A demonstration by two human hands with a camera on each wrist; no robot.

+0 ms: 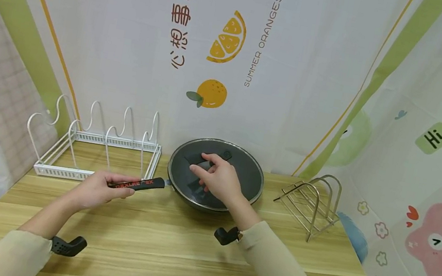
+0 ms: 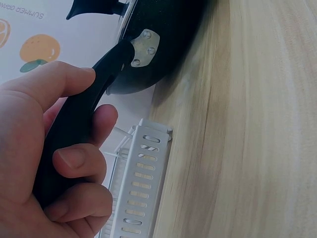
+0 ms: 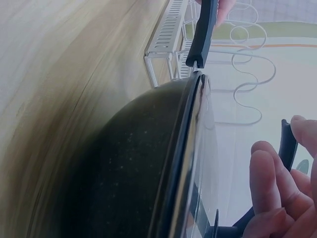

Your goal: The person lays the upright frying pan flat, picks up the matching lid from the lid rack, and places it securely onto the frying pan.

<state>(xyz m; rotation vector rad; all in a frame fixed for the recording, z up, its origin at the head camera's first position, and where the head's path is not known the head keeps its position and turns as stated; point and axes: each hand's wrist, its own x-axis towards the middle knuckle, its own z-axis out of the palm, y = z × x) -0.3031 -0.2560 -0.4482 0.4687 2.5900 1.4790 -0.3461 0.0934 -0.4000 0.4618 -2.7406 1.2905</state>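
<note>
A black pan (image 1: 209, 202) with a glass lid (image 1: 241, 171) stands on the wooden table (image 1: 164, 256). My left hand (image 1: 123, 188) grips the pan's long black handle (image 1: 142, 184), which carries red lettering; in the left wrist view the fingers (image 2: 81, 161) curl round that handle (image 2: 74, 124) close to the pan's body (image 2: 163, 44). My right hand (image 1: 202, 167) lies on top of the lid and holds its dark lid handle (image 3: 288, 144) between thumb and fingers (image 3: 267, 173). The lid sits on the pan's rim (image 3: 185, 129).
A white wire rack (image 1: 100, 141) stands at the back left, right beside the pan handle. A steel wire rack (image 1: 316, 199) stands to the pan's right. Printed curtains close off the back and both sides. The table's front edge is near my forearms.
</note>
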